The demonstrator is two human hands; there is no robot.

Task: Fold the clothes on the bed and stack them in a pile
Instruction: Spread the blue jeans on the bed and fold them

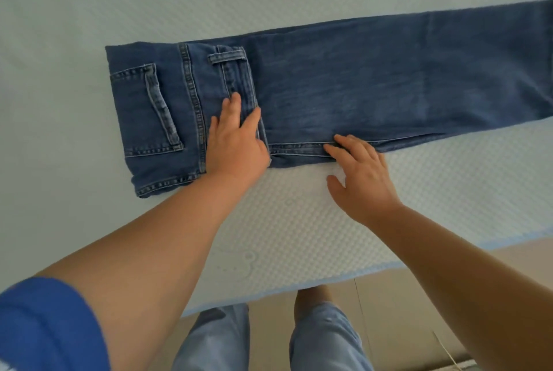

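We have the jeans (329,92) flat on the bed (299,221), legs stacked lengthwise, waist end already turned over onto the legs at left, leg ends running off to the right. Our left hand (236,143) lies flat with straight fingers, pressing the folded waist edge. Our right hand (362,176) rests with fingers spread on the near seam, gripping nothing. We judge the step as mid-fold, flattening. Next move likely calls for bringing the far leg ends across. No pile is visible.
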